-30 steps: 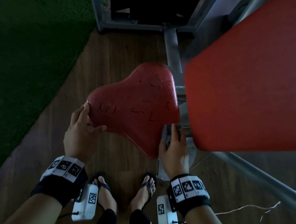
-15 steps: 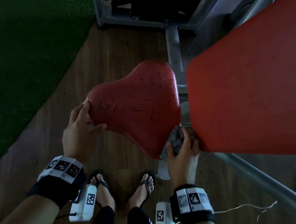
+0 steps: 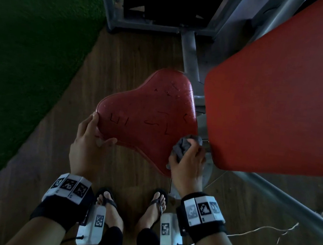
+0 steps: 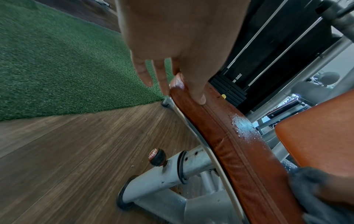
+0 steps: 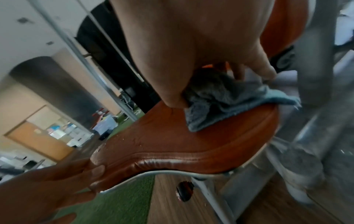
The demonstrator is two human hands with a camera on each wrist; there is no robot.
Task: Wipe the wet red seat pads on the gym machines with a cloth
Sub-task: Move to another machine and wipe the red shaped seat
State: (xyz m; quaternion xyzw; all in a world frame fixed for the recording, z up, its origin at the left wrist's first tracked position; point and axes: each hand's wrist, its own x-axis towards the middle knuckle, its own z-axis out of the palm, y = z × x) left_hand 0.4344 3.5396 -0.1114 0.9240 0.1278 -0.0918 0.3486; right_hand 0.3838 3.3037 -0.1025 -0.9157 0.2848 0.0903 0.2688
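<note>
Head view, taken from left to right: green turf fills the left side, with wood-look flooring running beside it. Next comes the left hand, which holds the near-left lobe of the red seat pad; the thumb lies on the front edge, while the fingers lie along the side edge and reach down past it, as the left wrist view shows. The pad is heart-shaped, bolted on a grey post with a small knob, and it sits low in front of the person's feet. Beads of water glisten on its upper face, and dark scratch marks cross the middle. At the pad's near-right corner the right hand is closed around a bunched grey cloth, pressing it onto the vinyl; in the right wrist view a loose flap of cloth trails toward the far edge. Furthest right, a larger red pad hangs above and partly over the seat, on the grey frame. As for handling, the seat looks like firm foam under slick, wet vinyl, so a bare hand may slide on it; gripping the stitched rim, as the left hand does, seems the surest place to steady it. The cloth is soft and light and will likely bunch or roll unless pressed flat under the palm. Most of the surface appears not yet wiped.
</note>
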